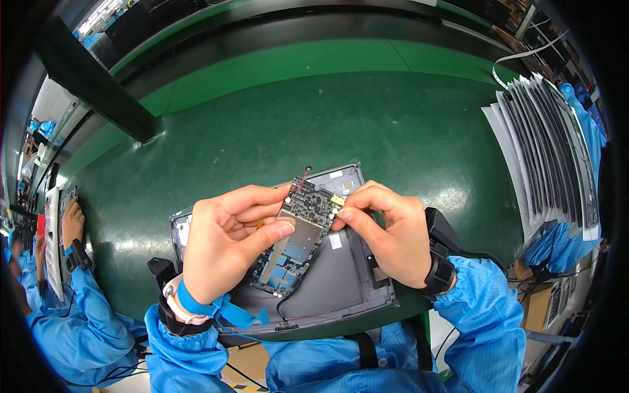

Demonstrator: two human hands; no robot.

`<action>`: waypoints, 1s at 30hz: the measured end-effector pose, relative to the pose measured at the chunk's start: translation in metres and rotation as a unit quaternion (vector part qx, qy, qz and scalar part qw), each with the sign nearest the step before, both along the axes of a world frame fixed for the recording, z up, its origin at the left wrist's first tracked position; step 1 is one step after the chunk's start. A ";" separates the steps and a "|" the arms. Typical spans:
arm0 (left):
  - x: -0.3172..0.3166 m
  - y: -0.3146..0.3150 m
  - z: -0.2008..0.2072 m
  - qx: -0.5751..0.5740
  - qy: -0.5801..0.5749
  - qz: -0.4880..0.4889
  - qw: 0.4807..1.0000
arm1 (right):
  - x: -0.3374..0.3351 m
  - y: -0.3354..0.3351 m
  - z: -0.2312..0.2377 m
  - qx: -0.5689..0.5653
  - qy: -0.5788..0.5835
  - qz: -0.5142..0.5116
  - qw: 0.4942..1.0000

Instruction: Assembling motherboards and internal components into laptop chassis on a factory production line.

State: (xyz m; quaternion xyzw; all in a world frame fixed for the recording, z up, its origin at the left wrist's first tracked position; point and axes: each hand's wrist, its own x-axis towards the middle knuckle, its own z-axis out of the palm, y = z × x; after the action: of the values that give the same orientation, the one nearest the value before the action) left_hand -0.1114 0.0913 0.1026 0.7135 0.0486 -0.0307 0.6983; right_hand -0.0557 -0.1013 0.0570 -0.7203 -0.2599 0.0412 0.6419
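My left hand (239, 229) grips the left edge of a long circuit board (303, 226), thumb on its face. The board is tilted and held above a grey device housing (341, 275) that lies on the green bench. At the board's upper right edge, my right hand (386, 226) pinches at a small yellow piece (338, 200); its fingertips are pressed together there, and whether they grip that piece or the board's edge is hard to see. A small round part on thin red wires (306, 171) sticks up from the board's top end. A black cable (282, 308) runs from the board's lower end toward the housing.
Several thin dark panels with white sheets (547, 150) stand in a row at the right. A dark post (98, 85) rises from the bench at the far left. A co-worker in blue sleeves (78, 321) handles a panel at the left edge. The green bench (295, 124) stretches beyond the housing.
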 end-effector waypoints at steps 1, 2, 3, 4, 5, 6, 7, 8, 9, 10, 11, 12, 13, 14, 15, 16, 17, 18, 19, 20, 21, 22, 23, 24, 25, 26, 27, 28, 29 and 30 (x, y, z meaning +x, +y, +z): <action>0.000 0.000 0.000 -0.001 0.005 -0.004 1.000 | 0.000 0.000 0.000 0.000 0.000 0.000 1.000; 0.000 0.001 0.000 -0.001 0.009 -0.008 1.000 | -0.001 0.000 0.001 -0.005 -0.004 -0.002 1.000; 0.000 0.000 0.001 -0.001 0.010 -0.008 1.000 | -0.001 -0.001 0.001 -0.011 -0.008 -0.004 1.000; 0.000 0.000 0.001 0.003 0.004 -0.007 1.000 | -0.002 0.000 0.001 -0.010 -0.007 -0.004 1.000; -0.001 0.000 0.001 0.008 -0.002 -0.004 1.000 | -0.001 0.000 0.000 -0.009 -0.005 -0.004 1.000; -0.001 0.000 0.001 0.007 -0.002 -0.004 1.000 | -0.001 0.001 -0.001 -0.007 -0.003 -0.004 1.000; -0.001 0.000 0.001 0.012 -0.003 -0.002 1.000 | -0.001 0.002 0.000 -0.007 -0.003 -0.004 1.000; -0.001 0.000 0.001 0.017 -0.003 0.000 1.000 | -0.001 0.001 0.001 -0.009 0.011 -0.003 1.000; 0.000 -0.001 0.001 0.016 -0.003 -0.002 1.000 | 0.000 0.001 0.002 -0.010 0.025 -0.002 1.000; 0.001 -0.001 0.000 0.018 -0.010 -0.004 1.000 | 0.001 0.000 0.005 -0.011 0.025 -0.004 1.000; 0.001 -0.001 0.000 0.020 -0.016 -0.003 1.000 | 0.003 -0.001 0.008 -0.039 0.013 0.005 0.999; 0.001 -0.001 0.000 0.019 -0.016 -0.004 1.000 | 0.003 -0.002 0.011 -0.066 0.000 0.014 0.998; 0.002 0.000 -0.002 0.041 -0.017 -0.005 0.999 | 0.002 -0.004 0.013 -0.068 0.000 0.013 0.998; 0.003 0.001 -0.003 0.063 -0.020 -0.005 0.998 | 0.002 -0.005 0.015 -0.065 -0.053 -0.014 0.996; 0.004 0.002 -0.003 0.061 -0.022 -0.006 0.998 | 0.002 -0.007 0.017 -0.062 -0.105 -0.041 0.992; 0.004 0.002 -0.003 0.072 -0.028 -0.004 0.997 | 0.001 -0.013 0.020 -0.105 -0.212 -0.061 0.970; 0.004 0.004 -0.004 0.084 -0.031 0.003 0.996 | -0.001 -0.019 0.021 -0.104 -0.214 -0.056 0.970; 0.004 0.003 -0.005 0.081 -0.034 0.002 0.996 | -0.008 -0.030 0.025 -0.139 -0.237 0.016 0.961; 0.004 0.003 -0.006 0.096 -0.035 -0.001 0.995 | -0.016 -0.037 0.027 -0.173 -0.257 0.089 0.947; 0.004 0.003 -0.007 0.113 -0.035 -0.003 0.993 | -0.026 -0.041 0.027 -0.173 -0.253 0.124 0.944; 0.004 0.003 -0.009 0.112 -0.036 -0.002 0.993 | -0.034 -0.046 0.026 -0.190 -0.260 0.163 0.933; 0.004 0.004 -0.010 0.119 -0.039 0.000 0.992 | -0.042 -0.046 0.026 -0.204 -0.257 0.175 0.928; 0.004 0.004 -0.010 0.126 -0.044 0.002 0.991 | -0.048 -0.045 0.027 -0.219 -0.254 0.186 0.923; 0.004 0.004 -0.009 0.125 -0.045 0.004 0.991 | -0.053 -0.043 0.026 -0.220 -0.256 0.188 0.922; 0.005 0.003 -0.009 0.120 -0.045 0.002 0.992 | -0.057 -0.039 0.024 -0.223 -0.265 0.179 0.921; 0.005 0.004 -0.007 0.116 -0.046 0.001 0.992 | -0.060 -0.033 0.022 -0.225 -0.274 0.170 0.919; 0.006 0.005 -0.007 0.117 -0.047 0.004 0.992 | -0.062 -0.027 0.021 -0.223 -0.276 0.173 0.919; 0.006 0.005 -0.006 0.102 -0.037 -0.005 0.994 | -0.064 -0.021 0.020 -0.244 -0.275 0.175 0.913; 0.007 0.006 -0.007 0.085 -0.028 -0.014 0.996 | -0.065 -0.016 0.019 -0.265 -0.274 0.178 0.907; 0.007 0.007 -0.009 0.086 -0.032 -0.014 0.996 | -0.067 -0.012 0.018 -0.283 -0.276 0.185 0.900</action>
State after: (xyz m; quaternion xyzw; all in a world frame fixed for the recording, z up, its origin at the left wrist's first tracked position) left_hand -0.1047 0.0978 0.0937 0.7721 0.0190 -0.0131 0.6351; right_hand -0.1226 -0.1131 0.0755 -0.7930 -0.5326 0.0305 0.2942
